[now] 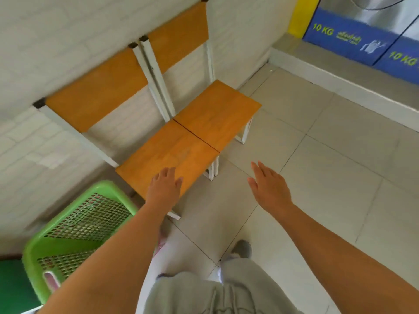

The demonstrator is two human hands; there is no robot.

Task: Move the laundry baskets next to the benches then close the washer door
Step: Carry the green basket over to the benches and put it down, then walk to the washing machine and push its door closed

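Note:
A green perforated laundry basket (74, 225) stands on the floor at the lower left, right beside the near end of two orange-seated benches (192, 137) set against the white wall. My left hand (165, 186) hovers over the near bench's front corner, fingers loosely spread, holding nothing. My right hand (268, 185) is stretched out flat above the tiled floor, also with nothing in it. A washer (371, 10) shows only as a sliver of metal at the top right; its door is mostly out of frame.
A raised grey plinth (340, 75) runs under the blue "10 KG" machine panels (349, 35) at the upper right. A dark green object (11, 291) sits at the bottom left edge. Pale floor tiles (328, 177) stretch between benches and plinth. My legs and one shoe (242, 248) are below.

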